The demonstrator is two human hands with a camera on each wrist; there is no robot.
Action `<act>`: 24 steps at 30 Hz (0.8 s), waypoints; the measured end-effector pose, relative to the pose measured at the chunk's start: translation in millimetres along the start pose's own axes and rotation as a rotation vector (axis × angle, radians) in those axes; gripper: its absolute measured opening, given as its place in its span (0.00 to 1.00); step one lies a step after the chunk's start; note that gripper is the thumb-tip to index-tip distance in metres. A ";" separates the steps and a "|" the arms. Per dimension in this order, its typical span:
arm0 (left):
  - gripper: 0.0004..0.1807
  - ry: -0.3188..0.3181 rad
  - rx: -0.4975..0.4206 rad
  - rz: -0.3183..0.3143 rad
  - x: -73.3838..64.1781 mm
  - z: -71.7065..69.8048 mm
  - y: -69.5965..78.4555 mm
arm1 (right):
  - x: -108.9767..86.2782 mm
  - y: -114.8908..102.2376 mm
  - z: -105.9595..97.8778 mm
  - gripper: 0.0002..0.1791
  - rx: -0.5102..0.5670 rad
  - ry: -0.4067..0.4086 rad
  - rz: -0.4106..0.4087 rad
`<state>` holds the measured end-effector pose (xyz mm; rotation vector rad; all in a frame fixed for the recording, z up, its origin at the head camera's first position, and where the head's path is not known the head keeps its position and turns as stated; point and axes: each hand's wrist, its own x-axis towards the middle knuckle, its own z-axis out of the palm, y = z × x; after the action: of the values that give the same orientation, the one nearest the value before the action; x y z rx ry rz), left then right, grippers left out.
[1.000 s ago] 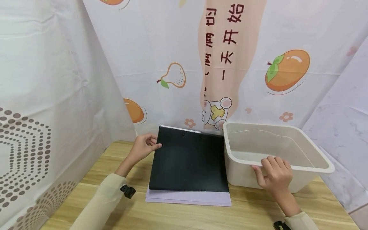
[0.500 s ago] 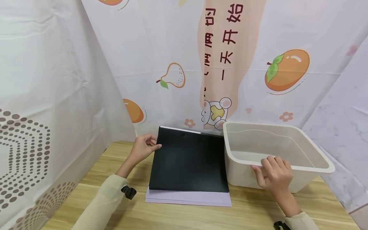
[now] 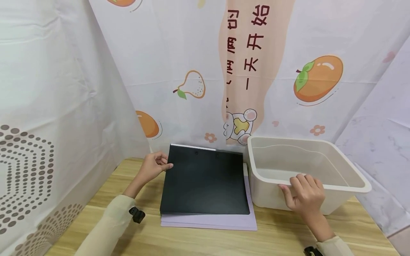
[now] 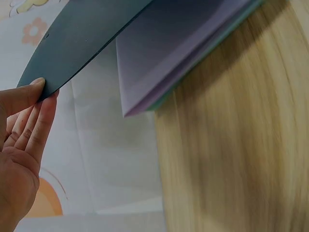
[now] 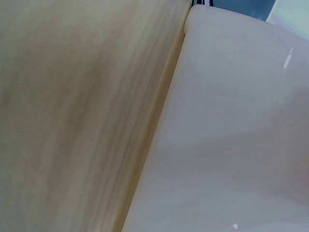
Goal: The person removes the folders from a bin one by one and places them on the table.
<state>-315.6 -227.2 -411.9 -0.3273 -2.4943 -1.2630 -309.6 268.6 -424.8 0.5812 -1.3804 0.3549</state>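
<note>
My left hand (image 3: 153, 167) pinches the left edge of a black folder (image 3: 205, 181) between thumb and fingers. Two small rivets and a white strip show near the folder's top edge. In the left wrist view, the folder (image 4: 87, 43) is raised over a lilac folder (image 4: 159, 53), with a green edge beneath that one. The head view shows the lilac folder (image 3: 208, 221) along the black one's bottom and right sides. On the right, my right hand (image 3: 305, 195) grips the front rim of an off-white plastic bin (image 3: 269, 193), fingers over the rim and thumb outside.
The bin's wall (image 5: 217, 121) fills much of the right wrist view. Everything stands on a wood-grain table (image 3: 205, 243). Behind it hangs a white curtain (image 3: 153, 53) with fruit prints, and another curtain (image 3: 64, 89) borders the left side.
My left hand has moved slightly left, drawing the black folder along and uncovering the lilac folder's right edge. My right hand stays on the bin's rim.
</note>
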 end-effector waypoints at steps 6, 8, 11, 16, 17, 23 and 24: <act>0.11 0.001 0.010 -0.012 -2.7 -4.9 -8.4 | 0.7 -0.2 0.4 0.39 -0.001 0.004 0.003; 0.11 0.000 0.013 -0.021 -3.1 -3.8 -10.0 | 0.4 -0.1 0.3 0.39 -0.003 0.004 0.006; 0.11 0.000 0.016 -0.037 -2.5 -0.7 -10.7 | -0.2 0.5 0.0 0.39 -0.003 0.001 0.008; 0.11 -0.009 0.028 -0.053 -0.3 6.2 -8.3 | -1.1 1.4 0.0 0.39 0.000 0.001 0.008; 0.11 -0.010 0.028 -0.055 0.1 7.7 -7.6 | -1.3 1.5 0.2 0.39 0.000 0.003 0.007; 0.11 -0.014 0.025 -0.053 0.8 15.3 -4.5 | -0.9 1.8 0.4 0.38 -0.001 0.005 0.003; 0.11 -0.014 0.020 -0.052 0.4 15.9 -3.7 | -0.8 1.8 0.3 0.38 -0.001 0.004 0.003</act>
<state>-320.2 -216.4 -423.3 -0.2692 -2.5411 -1.2593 -310.9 269.9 -425.2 0.5773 -1.3775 0.3579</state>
